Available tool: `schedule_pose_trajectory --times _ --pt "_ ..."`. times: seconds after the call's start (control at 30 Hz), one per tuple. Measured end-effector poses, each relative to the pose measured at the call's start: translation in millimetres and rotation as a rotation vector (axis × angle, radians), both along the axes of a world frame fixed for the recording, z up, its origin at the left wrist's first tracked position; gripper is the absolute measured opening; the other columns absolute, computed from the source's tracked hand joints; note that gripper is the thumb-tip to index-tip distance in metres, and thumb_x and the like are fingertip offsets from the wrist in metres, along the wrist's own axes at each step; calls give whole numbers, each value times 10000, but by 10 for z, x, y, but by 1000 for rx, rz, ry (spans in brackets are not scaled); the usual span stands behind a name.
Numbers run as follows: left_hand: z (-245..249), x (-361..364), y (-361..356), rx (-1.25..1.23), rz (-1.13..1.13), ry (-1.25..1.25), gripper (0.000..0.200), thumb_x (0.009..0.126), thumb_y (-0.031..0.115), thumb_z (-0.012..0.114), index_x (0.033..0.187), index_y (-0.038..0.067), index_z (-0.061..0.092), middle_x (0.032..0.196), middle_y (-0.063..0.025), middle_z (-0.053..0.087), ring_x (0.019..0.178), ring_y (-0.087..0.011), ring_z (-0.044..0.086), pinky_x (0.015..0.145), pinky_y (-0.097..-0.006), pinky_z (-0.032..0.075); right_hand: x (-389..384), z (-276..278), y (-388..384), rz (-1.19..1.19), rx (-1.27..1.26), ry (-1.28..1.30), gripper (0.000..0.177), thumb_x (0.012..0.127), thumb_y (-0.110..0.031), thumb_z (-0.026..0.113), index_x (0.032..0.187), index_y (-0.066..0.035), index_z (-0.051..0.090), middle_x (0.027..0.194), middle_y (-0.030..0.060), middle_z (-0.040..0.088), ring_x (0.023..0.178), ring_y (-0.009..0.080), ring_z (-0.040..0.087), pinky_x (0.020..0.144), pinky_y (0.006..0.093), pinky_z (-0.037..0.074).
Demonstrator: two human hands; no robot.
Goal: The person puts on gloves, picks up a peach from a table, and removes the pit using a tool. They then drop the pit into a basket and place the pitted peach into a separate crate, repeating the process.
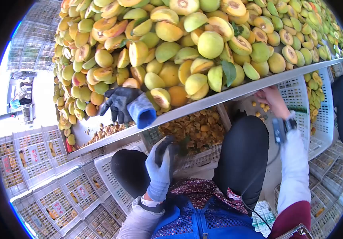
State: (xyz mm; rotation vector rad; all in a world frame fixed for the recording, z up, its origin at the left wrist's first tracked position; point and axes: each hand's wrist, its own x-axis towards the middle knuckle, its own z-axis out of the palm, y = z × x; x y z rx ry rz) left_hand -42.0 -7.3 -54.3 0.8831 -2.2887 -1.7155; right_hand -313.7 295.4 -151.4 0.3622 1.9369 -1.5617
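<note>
On crates (40, 159) beside the gloved left hand (161, 165), labels (34, 154); writing illegible

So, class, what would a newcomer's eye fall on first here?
The huge heap of yellow-green fruit across the top. Next, an empty black glove lying at the metal table rim, and white crates at the lower left.

Yellow-green fruit (210, 44) (some orange), white crates (40, 159), pale blue glove (159, 175)
</note>
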Motion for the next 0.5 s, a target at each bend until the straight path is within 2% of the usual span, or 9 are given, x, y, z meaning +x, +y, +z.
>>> schedule_pose_trajectory --times 0.1,0.13,0.23,0.3,0.33,0.37,0.43,0.47,0.5 --pt "360 -174 -193 -682 -133 292 395 786 -44 615 1172 -51 532 980 -129 623 824 -175 609 784 -295 481 324 322 224 -100 -26 47 253 925 -290 495 1007 -76 603 787 -20 547 728 95 576 627 237 460" --pt "410 -282 -239 -753 -47 234 456 730 -33 663 1169 -42 538 1005 -133 612 842 -202 600 798 -312 473 451 399 276 -156 12 103 238 925 -274 498 988 -74 611 785 -21 548 722 90 569 621 226 450" --pt "497 -628 -438 -1160 -35 59 447 750 103 698 1167 17 562 1020 -150 608 920 -299 583 846 -365 452 729 702 168 -258 50 385 182 922 -195 508 970 -58 618 780 -14 559 709 80 557 614 203 437" --pt "398 -687 -590 -1123 -134 -53 376 773 161 680 1119 35 601 996 -148 614 896 -316 589 830 -377 463 926 1045 -76 -238 20 573 148 915 -137 517 968 -42 618 780 -6 571 710 78 556 617 194 435" --pt "358 -689 -672 -1022 -144 4 310 780 169 664 1054 25 632 946 -138 635 871 -320 602 816 -385 473 1033 1279 -264 -193 -7 652 134 910 -110 522 965 -34 617 780 -1 577 714 78 558 619 190 434" --pt "419 -677 -654 -1054 -113 93 249 796 112 642 1025 13 641 919 -143 653 833 -275 629 790 -357 487 1156 1493 -428 -150 -25 729 121 905 -83 526 962 -26 616 781 4 584 718 78 560 621 187 434" --pt "595 -547 -544 -800 -40 151 201 825 77 601 1012 14 642 883 -130 661 814 -272 634 754 -342 494 1474 1784 -677 107 -74 812 136 852 -57 582 977 -21 620 871 73 638 777 156 618 679 265 487" --pt "701 -333 -407 -224 1 241 199 862 3 545 1042 -41 617 899 -95 662 861 -147 613 783 -274 479 1717 2010 -914 477 -169 1116 177 810 -61 603 983 -36 628 890 92 645 793 210 636 720 311 506" --pt "810 -213 -351 -186 -69 193 217 876 -31 509 1074 -67 591 924 -74 642 897 -86 557 798 -240 462 1921 2014 -1067 596 -149 1262 224 782 -85 609 1002 -43 623 923 85 632 854 229 633 755 325 510"
